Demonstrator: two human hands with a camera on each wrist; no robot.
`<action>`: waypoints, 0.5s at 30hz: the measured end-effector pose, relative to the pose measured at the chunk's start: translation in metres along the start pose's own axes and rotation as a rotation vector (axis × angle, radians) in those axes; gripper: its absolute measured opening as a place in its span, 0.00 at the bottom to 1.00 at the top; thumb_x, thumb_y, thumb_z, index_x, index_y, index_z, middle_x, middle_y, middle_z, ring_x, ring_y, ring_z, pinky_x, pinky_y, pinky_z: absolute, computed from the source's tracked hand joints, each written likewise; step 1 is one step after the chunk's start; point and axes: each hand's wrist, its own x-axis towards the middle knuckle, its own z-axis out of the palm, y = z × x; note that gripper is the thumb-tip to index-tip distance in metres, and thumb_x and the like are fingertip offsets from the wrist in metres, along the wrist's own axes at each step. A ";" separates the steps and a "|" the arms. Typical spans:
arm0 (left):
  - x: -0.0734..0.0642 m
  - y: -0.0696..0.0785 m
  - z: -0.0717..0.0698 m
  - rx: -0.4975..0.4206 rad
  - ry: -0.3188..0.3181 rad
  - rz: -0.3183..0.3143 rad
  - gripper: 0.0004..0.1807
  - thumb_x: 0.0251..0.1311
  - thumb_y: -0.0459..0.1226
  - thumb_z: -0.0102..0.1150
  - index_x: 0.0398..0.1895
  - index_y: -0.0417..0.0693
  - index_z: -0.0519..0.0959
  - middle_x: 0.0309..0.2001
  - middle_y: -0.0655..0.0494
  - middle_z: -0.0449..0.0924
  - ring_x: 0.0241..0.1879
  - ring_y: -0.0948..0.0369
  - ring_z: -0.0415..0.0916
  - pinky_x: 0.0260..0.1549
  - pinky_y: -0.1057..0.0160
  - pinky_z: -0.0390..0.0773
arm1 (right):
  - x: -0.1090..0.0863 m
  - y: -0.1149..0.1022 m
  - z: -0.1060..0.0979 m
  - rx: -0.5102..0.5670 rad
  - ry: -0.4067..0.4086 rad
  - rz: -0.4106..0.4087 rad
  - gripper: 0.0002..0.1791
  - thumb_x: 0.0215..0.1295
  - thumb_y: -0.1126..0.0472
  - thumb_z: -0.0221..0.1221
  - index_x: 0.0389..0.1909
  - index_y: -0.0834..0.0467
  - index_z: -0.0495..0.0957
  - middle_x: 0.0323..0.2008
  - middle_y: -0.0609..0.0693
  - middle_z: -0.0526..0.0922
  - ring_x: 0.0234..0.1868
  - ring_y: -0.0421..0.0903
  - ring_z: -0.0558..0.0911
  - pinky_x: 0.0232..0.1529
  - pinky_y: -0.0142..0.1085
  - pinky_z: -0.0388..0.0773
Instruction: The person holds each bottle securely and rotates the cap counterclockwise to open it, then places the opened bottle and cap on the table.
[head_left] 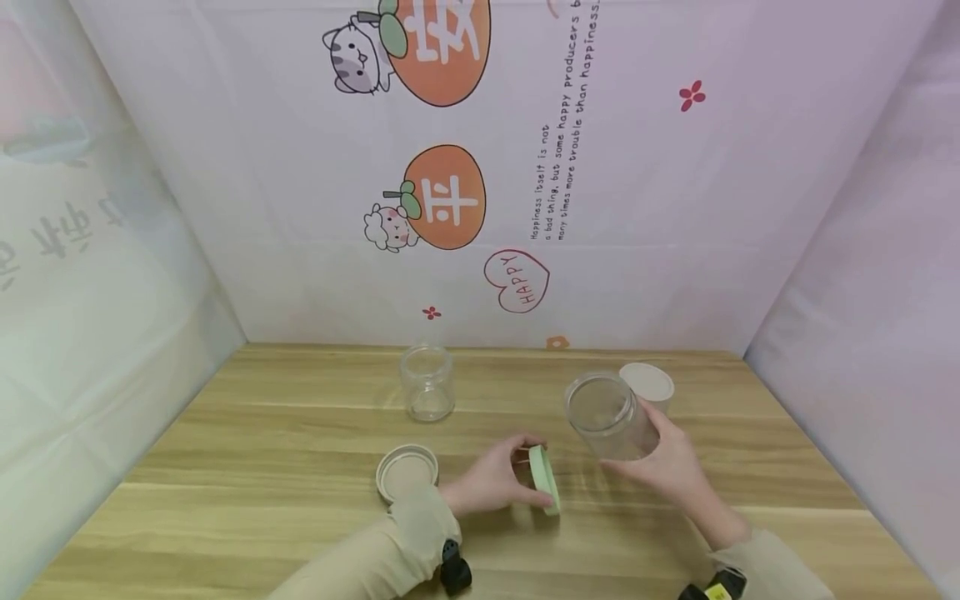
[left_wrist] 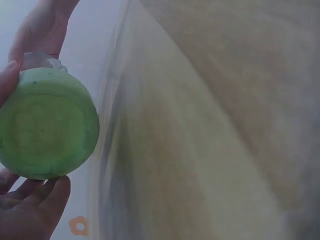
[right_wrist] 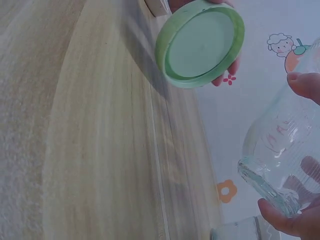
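Pinches a green lid (head_left: 544,481) by its rim in the left hand (head_left: 495,481), above the table (head_left: 285,467); grips a tilted clear jar (head_left: 615,435) in the curled right hand (head_left: 669,467); seems partway along, having both in hand but apart, and probably has their joining left to do; shows a second jar (head_left: 427,389) upright and uncovered farther back, a beige lid (head_left: 407,475) beside the left sleeve (head_left: 420,525), and a white-topped container (head_left: 647,382) just behind the clear jar.

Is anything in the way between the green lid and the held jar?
Nothing visible is: only an open gap over the table separates the green lid from the held jar. The white-topped container is on the held jar's far side; the second jar stands farther back.
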 end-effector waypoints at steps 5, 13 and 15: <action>0.001 -0.004 0.001 -0.002 -0.018 -0.022 0.39 0.45 0.33 0.73 0.62 0.39 0.66 0.58 0.48 0.72 0.59 0.52 0.71 0.56 0.61 0.73 | 0.000 0.000 0.002 -0.002 0.010 -0.014 0.56 0.33 0.57 0.78 0.66 0.66 0.61 0.58 0.70 0.72 0.57 0.67 0.71 0.54 0.64 0.68; -0.002 -0.004 -0.005 0.008 -0.036 -0.037 0.40 0.45 0.33 0.73 0.62 0.38 0.64 0.58 0.49 0.71 0.62 0.48 0.67 0.60 0.57 0.71 | 0.002 0.004 0.007 0.011 0.022 -0.047 0.55 0.31 0.59 0.78 0.65 0.65 0.62 0.58 0.69 0.72 0.58 0.68 0.70 0.56 0.65 0.66; -0.003 -0.004 -0.008 0.027 -0.036 -0.039 0.40 0.45 0.34 0.73 0.63 0.39 0.64 0.58 0.50 0.71 0.62 0.48 0.67 0.60 0.57 0.72 | 0.003 0.005 0.008 0.013 0.022 -0.053 0.55 0.31 0.59 0.79 0.65 0.65 0.62 0.57 0.69 0.73 0.58 0.68 0.71 0.56 0.65 0.66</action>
